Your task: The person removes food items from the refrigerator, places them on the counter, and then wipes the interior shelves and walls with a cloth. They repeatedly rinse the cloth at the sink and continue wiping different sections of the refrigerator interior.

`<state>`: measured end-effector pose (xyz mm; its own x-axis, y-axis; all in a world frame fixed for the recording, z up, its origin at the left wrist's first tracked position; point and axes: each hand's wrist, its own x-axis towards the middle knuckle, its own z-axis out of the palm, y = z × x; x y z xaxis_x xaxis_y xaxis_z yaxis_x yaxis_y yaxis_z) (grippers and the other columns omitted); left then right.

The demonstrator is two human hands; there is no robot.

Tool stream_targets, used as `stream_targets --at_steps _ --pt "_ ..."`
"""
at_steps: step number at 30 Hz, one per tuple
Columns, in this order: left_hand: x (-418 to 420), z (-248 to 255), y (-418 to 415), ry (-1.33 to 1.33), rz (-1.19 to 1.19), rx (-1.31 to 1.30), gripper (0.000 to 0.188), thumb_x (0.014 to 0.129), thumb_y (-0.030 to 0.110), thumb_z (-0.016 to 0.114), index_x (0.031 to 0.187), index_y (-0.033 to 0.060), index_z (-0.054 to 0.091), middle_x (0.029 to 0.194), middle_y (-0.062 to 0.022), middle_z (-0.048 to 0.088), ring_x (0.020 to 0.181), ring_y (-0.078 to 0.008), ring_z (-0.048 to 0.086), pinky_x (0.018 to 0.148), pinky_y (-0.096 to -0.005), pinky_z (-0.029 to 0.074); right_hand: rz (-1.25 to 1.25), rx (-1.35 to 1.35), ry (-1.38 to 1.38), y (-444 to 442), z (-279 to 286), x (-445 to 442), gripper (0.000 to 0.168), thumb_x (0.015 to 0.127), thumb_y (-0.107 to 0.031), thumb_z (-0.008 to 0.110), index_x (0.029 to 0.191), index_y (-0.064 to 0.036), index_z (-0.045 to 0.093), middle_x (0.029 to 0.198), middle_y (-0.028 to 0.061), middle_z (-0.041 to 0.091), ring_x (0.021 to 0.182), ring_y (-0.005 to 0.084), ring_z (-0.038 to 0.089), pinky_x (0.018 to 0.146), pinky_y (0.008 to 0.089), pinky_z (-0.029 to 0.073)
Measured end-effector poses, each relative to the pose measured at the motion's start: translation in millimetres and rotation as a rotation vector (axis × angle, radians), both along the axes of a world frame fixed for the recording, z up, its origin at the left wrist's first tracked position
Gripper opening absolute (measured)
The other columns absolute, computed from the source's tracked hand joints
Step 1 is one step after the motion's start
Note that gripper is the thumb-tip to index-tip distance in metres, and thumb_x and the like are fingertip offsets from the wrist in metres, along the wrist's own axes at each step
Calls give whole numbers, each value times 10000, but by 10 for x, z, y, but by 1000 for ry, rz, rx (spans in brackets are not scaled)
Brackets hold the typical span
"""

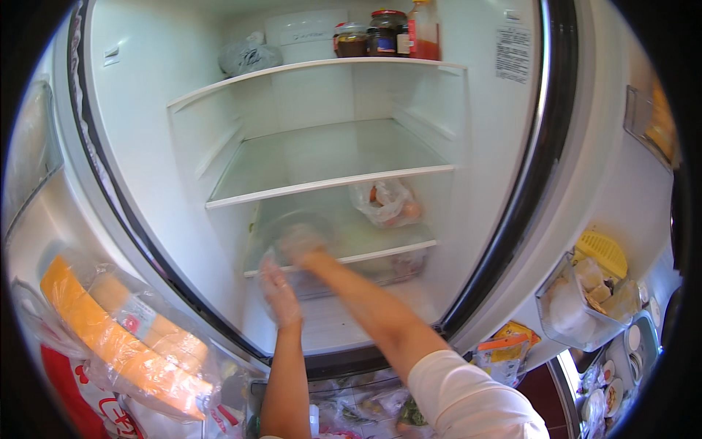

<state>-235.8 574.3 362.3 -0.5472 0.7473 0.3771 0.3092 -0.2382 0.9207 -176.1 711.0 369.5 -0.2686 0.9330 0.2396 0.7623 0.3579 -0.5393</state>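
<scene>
Inside an open refrigerator, both my hands are in front of the lowest glass shelf, toward its left. My left hand has its fingers pointing up along the side of a round, see-through vessel, which seems to rest in its grip. Motion blurs the vessel, so its exact kind is unclear. My right hand reaches across to the vessel and is also blurred; how its fingers lie cannot be made out. A clear plastic bag with round, orange-brown items sits farther right on the same shelf.
Jars, a sauce bottle and a tied bag stand on the top shelf. Packaged goods fill the left door; a door bin juts out at right. Below is an open drawer of bagged vegetables.
</scene>
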Motion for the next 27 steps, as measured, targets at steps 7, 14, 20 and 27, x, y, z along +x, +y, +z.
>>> stream_targets --at_steps 7,14,20,27 --pt "7 -15 -397 -153 45 121 435 979 281 391 1290 -17 449 1314 -170 468 1213 -274 437 1039 -343 297 367 391 -193 -330 -406 469 329 854 -306 529 1090 -86 599 1190 156 564 1068 329 555 898 411 447" --pt "71 -198 -775 -165 -11 74 416 978 275 393 1257 -20 484 1271 -156 512 1206 -262 446 1051 -334 281 -254 425 -136 -516 -536 2303 305 870 -97 489 1167 -86 560 1127 170 578 1032 314 562 898 354 451" --pt "146 -113 -1178 -215 -56 28 436 984 303 360 1258 -10 489 1276 -131 508 1210 -241 442 1053 -341 278 -441 501 395 -1362 -1469 2221 385 852 1 487 1223 -91 537 1334 180 440 1224 328 442 1013 371 371" --pt "59 -254 -1367 -335 -81 106 451 949 305 410 1244 -25 501 1274 -133 508 1215 -228 432 1061 -341 259 -648 275 -77 -992 -2699 1102 378 886 -107 420 1255 -54 480 1441 176 307 1280 346 352 1089 430 256"
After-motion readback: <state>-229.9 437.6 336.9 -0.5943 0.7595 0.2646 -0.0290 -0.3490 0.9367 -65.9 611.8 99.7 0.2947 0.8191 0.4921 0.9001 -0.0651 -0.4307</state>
